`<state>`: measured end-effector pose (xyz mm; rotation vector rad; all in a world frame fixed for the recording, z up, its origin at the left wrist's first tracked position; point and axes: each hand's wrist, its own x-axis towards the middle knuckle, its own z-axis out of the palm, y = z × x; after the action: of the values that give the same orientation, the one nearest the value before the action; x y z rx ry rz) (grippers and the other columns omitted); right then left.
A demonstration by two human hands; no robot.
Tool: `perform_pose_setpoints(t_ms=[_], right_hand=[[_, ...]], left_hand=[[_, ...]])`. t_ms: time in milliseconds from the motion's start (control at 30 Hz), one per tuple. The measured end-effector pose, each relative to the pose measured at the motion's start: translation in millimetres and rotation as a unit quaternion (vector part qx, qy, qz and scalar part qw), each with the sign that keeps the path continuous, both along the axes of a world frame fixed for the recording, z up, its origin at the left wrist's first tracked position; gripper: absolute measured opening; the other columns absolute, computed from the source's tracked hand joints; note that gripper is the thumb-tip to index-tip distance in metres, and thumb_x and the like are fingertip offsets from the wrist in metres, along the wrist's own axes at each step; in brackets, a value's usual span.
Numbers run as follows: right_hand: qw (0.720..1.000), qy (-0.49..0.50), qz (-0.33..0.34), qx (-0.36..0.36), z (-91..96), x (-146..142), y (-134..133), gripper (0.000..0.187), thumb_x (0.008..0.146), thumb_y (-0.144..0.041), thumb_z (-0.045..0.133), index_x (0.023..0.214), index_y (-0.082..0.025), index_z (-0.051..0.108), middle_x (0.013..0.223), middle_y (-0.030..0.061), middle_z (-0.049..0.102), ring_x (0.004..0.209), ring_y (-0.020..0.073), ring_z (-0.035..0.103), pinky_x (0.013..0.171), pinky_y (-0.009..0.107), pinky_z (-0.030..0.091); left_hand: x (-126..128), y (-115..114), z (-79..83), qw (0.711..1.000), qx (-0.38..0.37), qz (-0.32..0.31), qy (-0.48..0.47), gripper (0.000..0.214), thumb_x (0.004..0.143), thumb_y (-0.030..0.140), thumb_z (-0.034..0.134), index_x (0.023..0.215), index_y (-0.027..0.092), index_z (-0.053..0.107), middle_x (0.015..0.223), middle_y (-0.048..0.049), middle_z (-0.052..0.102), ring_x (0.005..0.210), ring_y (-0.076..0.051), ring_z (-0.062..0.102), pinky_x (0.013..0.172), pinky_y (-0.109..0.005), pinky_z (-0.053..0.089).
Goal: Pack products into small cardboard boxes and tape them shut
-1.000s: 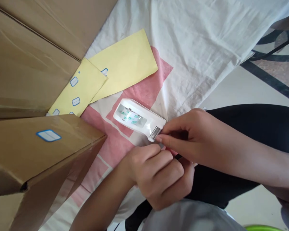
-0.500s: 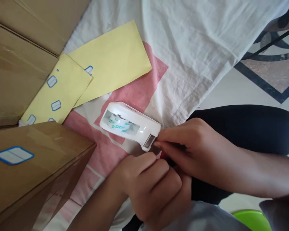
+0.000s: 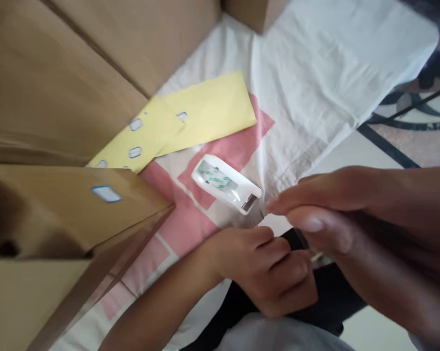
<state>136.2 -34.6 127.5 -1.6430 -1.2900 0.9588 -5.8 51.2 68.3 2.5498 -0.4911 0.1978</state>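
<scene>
A white tape dispenser (image 3: 224, 184) with a roll inside lies on the white and pink cloth (image 3: 308, 73). My right hand (image 3: 337, 209) is raised close to the camera, its finger and thumb pinched together just right of the dispenser's cutter end, apparently on a clear strip of tape that is hard to make out. My left hand (image 3: 267, 265) is curled shut below the dispenser, over my dark lap; what it holds is hidden.
Brown cardboard boxes (image 3: 59, 83) stand at the left and back; the near one (image 3: 77, 204) carries a blue-edged label (image 3: 106, 193). Two yellow sheets (image 3: 205, 112) with blue-edged stickers lie beside them. Patterned floor (image 3: 406, 136) shows at right.
My right hand has lifted away from the dispenser toward the camera, still pinched. The view has swung and pulled back, and the picture has blurred.
</scene>
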Motion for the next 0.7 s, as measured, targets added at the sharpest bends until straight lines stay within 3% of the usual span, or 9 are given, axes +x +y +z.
perform_pose_setpoints(t_ms=[100,167,233,333,433,533,600,700], right_hand=[[0.999,-0.007,-0.007,0.038,14.7,-15,10,0.022,0.096,-0.041,0.063,0.104,-0.022,0.070,0.072,0.0012,0.058,0.067,0.0152,0.058,0.059,0.025,0.049],[0.998,-0.016,-0.012,0.058,27.7,-27,15,0.025,0.095,-0.042,0.065,0.109,-0.023,0.070,0.074,0.0019,0.059,0.068,0.0159,0.059,0.059,0.026,0.050],[0.997,-0.029,-0.024,0.070,39.8,-40,17,0.027,0.094,-0.040,0.066,0.115,-0.024,0.070,0.077,0.0027,0.061,0.070,0.0163,0.060,0.059,0.026,0.051],[0.994,-0.044,-0.054,0.083,51.4,-59,20,0.029,0.095,-0.034,0.066,0.123,-0.026,0.068,0.082,0.0030,0.063,0.070,0.0153,0.060,0.057,0.026,0.050],[0.993,-0.032,-0.063,0.096,58.5,-73,31,0.034,0.096,-0.033,0.065,0.131,-0.028,0.065,0.082,0.0016,0.062,0.063,0.0126,0.052,0.051,0.025,0.043],[0.996,-0.020,-0.020,0.086,71.1,-90,46,0.061,0.095,-0.033,0.067,0.152,-0.030,0.047,0.080,-0.0002,0.060,0.062,0.0125,0.049,0.052,0.025,0.041],[0.997,-0.020,0.010,0.070,82.7,-105,54,0.077,0.094,-0.032,0.067,0.162,-0.031,0.030,0.080,-0.0007,0.059,0.066,0.0139,0.051,0.057,0.027,0.043],[0.998,-0.014,0.041,0.051,97.9,-128,62,0.075,0.097,-0.034,0.061,0.163,-0.032,0.026,0.084,0.0012,0.060,0.071,0.0159,0.054,0.063,0.031,0.044]], left_hand=[[13,9,-2.1,0.996,-0.009,-0.065,-0.062,0.008,0.093,0.030,0.063,0.094,0.030,0.070,0.097,0.0023,0.074,0.072,-0.012,0.060,0.065,-0.027,0.051],[16,11,6.4,0.996,0.025,-0.054,-0.062,0.015,0.096,0.028,0.058,0.092,0.027,0.072,0.098,0.0004,0.075,0.083,-0.014,0.064,0.074,-0.028,0.054],[13,5,22.2,0.993,0.070,-0.050,-0.077,0.030,0.100,0.022,0.046,0.091,0.024,0.075,0.094,0.0001,0.074,0.088,-0.015,0.066,0.078,-0.029,0.055],[-4,-17,57.6,0.974,0.102,-0.081,-0.185,0.044,0.099,0.012,0.040,0.087,0.030,0.077,0.085,0.0031,0.075,0.072,-0.010,0.067,0.063,-0.025,0.053],[-38,-36,101.9,0.936,0.131,-0.040,-0.324,0.049,0.101,0.014,0.040,0.081,0.041,0.077,0.080,0.0081,0.074,0.058,-0.003,0.059,0.053,-0.021,0.048],[-88,-36,145.2,0.911,0.164,0.050,-0.376,0.044,0.103,0.019,0.043,0.084,0.042,0.076,0.088,0.0107,0.073,0.067,-0.004,0.058,0.057,-0.022,0.048],[-127,-21,168.2,0.911,0.142,0.114,-0.370,0.034,0.100,0.021,0.049,0.088,0.038,0.075,0.088,0.0080,0.071,0.072,-0.008,0.059,0.059,-0.026,0.048],[-185,21,188.4,0.893,0.120,0.242,-0.360,0.028,0.096,0.017,0.050,0.079,0.025,0.071,0.075,0.0029,0.066,0.069,-0.014,0.058,0.060,-0.033,0.045]])
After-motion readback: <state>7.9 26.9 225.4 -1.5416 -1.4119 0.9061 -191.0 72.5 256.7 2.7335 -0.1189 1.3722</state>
